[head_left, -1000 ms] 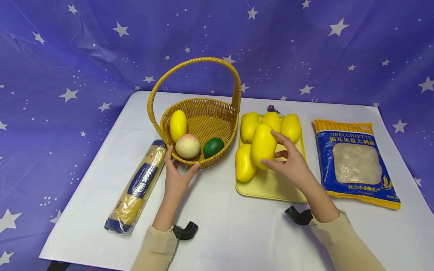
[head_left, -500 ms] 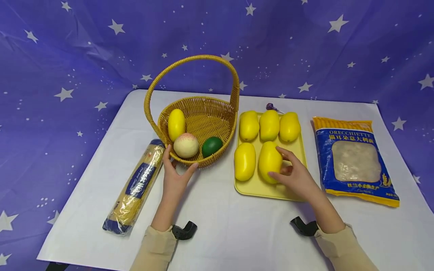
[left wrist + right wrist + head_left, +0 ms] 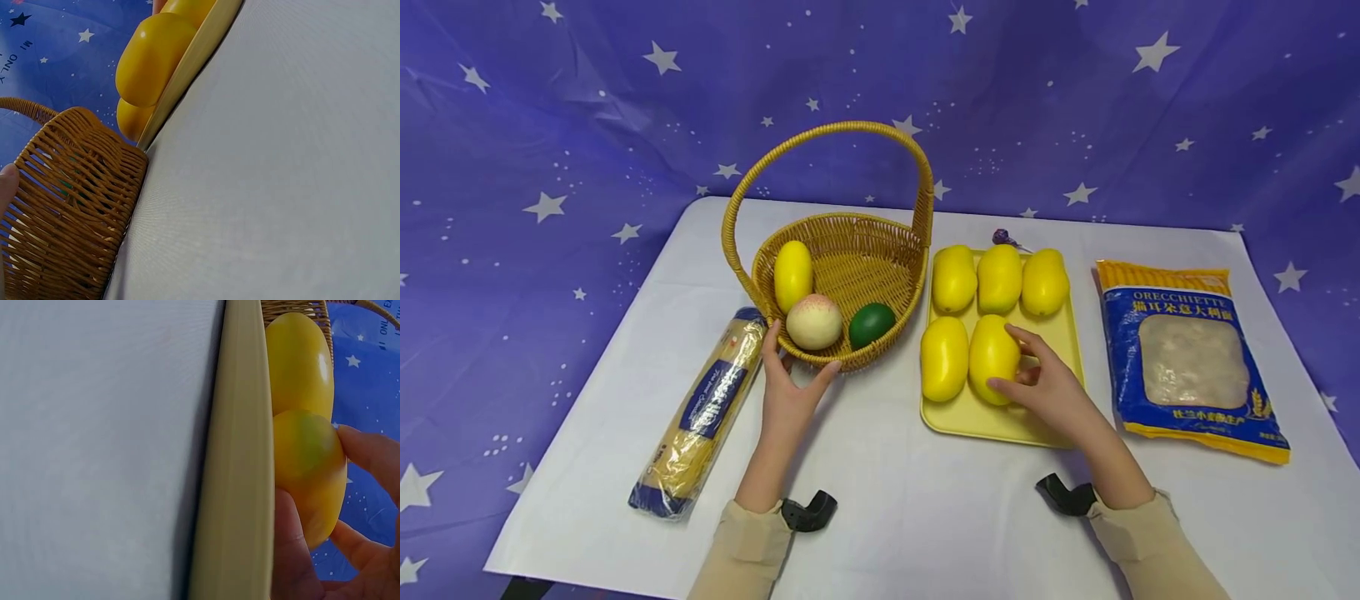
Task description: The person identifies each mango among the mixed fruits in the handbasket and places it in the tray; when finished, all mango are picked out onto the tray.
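My right hand (image 3: 1047,387) holds a yellow mango (image 3: 992,358) by its right side, thumb and fingers around it. That mango lies at the front of the yellow tray (image 3: 973,423), right beside another mango (image 3: 944,358). In the right wrist view the thumb is low by the tray's edge and the fingers (image 3: 369,453) touch the mango's other side. My left hand (image 3: 790,400) rests against the front of the wicker basket (image 3: 868,275), thumb and index finger spread at its rim. Inside are a yellow mango (image 3: 793,277), a peach (image 3: 815,322) and a dark green egg-shaped fruit (image 3: 872,325).
Several mangoes (image 3: 1000,279) line the tray's back row. A purple-wrapped lollipop (image 3: 1004,238) lies behind it. To the right is a blue orecchiette bag (image 3: 1195,367); a spaghetti pack (image 3: 703,412) lies left of the basket. The basket's tall handle (image 3: 850,127) arches over it.
My right hand has lowered the mango from above the others onto the tray's front and shifted it slightly left, next to its neighbour. My left hand stays at the basket.
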Available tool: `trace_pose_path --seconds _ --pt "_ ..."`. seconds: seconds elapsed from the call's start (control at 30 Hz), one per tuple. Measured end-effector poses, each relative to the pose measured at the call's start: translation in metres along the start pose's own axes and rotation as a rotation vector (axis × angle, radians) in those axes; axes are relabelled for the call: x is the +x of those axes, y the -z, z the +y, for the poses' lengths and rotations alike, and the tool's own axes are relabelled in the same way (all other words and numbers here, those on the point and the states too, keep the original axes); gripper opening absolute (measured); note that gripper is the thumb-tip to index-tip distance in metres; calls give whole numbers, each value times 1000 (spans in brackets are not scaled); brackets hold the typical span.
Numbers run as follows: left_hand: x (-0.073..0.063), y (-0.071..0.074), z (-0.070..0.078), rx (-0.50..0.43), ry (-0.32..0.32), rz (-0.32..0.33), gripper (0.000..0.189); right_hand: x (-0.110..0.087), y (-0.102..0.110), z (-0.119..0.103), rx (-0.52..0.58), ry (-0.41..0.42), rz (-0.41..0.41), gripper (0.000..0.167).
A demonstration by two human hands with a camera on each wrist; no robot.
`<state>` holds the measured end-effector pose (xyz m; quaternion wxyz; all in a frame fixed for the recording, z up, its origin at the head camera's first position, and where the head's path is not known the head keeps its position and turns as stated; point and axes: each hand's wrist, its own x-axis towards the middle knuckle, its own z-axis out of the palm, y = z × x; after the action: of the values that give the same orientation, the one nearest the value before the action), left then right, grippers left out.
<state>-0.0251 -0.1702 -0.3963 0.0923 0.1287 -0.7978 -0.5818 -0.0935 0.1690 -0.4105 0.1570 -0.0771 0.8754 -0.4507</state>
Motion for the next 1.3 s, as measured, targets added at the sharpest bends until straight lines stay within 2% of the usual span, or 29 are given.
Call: trace_pose_path --seconds 0.43,1.07,1.3 --pt "0 -2 1 4 0 -13 95 0 2 1 25 -53 -5 96" --pt "1 -2 -1 5 -35 7 95 -4 5 -2 90 -51 -22 99" --pt "0 -1 0 1 -52 14 94 -8 11 -8 9 -51 17 98"
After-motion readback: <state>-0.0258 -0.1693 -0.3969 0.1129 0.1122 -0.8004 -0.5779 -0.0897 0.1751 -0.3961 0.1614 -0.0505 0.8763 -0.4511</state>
